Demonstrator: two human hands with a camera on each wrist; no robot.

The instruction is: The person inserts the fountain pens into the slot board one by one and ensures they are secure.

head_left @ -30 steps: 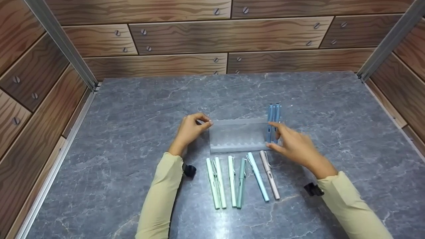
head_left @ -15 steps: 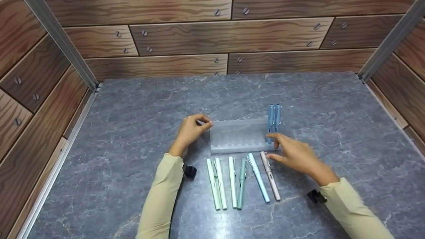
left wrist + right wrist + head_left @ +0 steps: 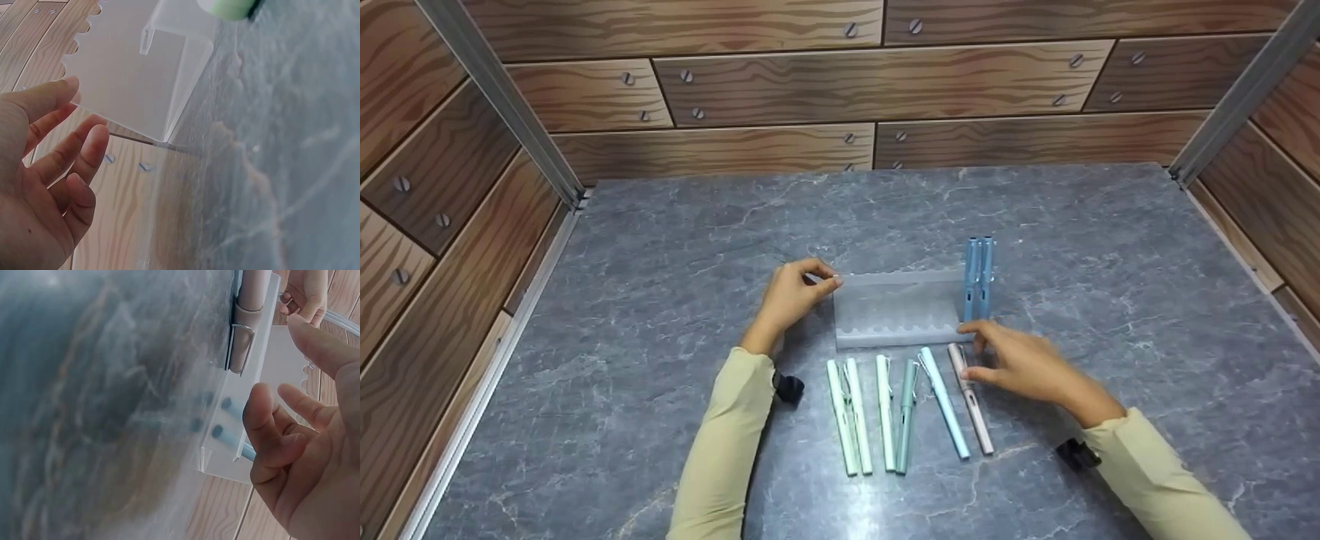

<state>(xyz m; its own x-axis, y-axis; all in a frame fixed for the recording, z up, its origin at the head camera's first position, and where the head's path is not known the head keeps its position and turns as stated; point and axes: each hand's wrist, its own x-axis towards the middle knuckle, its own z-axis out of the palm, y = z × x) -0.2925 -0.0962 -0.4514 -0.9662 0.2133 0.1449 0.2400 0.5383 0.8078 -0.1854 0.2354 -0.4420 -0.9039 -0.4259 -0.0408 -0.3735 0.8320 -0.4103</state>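
A clear, notched pen rack stands mid-table. My left hand pinches its upper left corner between thumb and index finger; in the left wrist view the other fingers of the left hand are loosely bent. Two blue pens stand side by side in the rack's right end. Over the rack's lower right corner, my right hand holds nothing, thumb and fingers apart. Its thumb lies over the pinkish-grey pen in the head view; contact is unclear. That grey pen shows its clip in the right wrist view.
In front of the rack lie a light blue pen, a dark green pen and several pale green pens. Wood-patterned walls enclose the marbled table at the back and sides.
My right hand has left the blue pens and moved down toward the pinkish-grey pen. The left hand stays at the rack's corner.
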